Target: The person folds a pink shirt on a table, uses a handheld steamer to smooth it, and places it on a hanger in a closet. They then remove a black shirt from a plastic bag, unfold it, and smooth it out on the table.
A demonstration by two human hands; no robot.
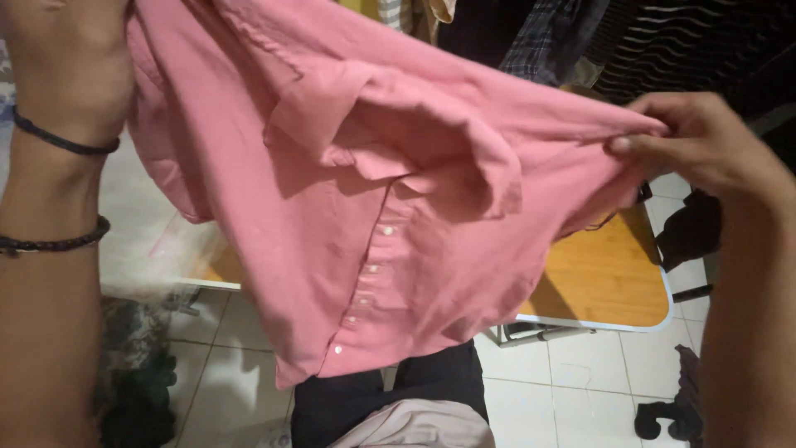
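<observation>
1. pink shirt [390, 207] hangs spread in the air between both hands, over a small wooden table [609, 278].
2. its button row runs down, slanting toward the near left; collar up.
3. right hand [705, 145] pinches the shirt's right edge.
4. left hand [70, 58] holds the left top, grip partly hidden.

Dim, warm light — soft blur
</observation>
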